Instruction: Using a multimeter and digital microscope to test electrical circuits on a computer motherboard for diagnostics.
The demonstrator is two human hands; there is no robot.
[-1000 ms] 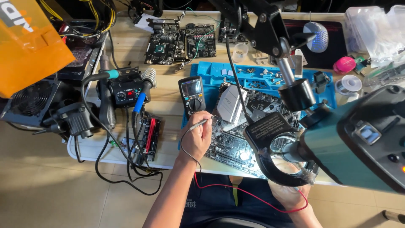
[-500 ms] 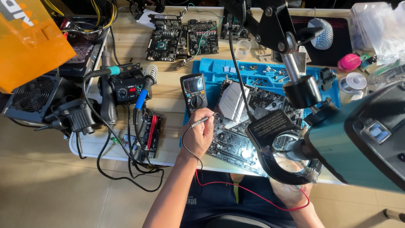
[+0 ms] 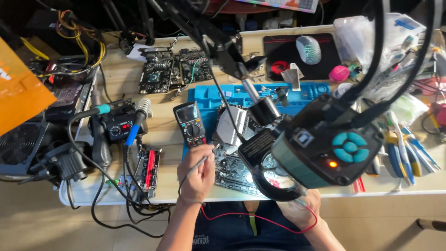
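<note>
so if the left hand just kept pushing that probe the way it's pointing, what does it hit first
Probably the circuit board on the blue mat. The left hand holds the probe angled up and right, tip at the board's left edge, just below the multimeter. Depth is unclear, so it may already touch.

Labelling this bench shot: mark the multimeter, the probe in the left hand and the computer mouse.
multimeter (image 3: 190,123), head view, on its dial.
probe (image 3: 198,165), head view, on the thin shaft above the left hand (image 3: 197,179).
computer mouse (image 3: 308,49), head view, on its pale back.
</note>
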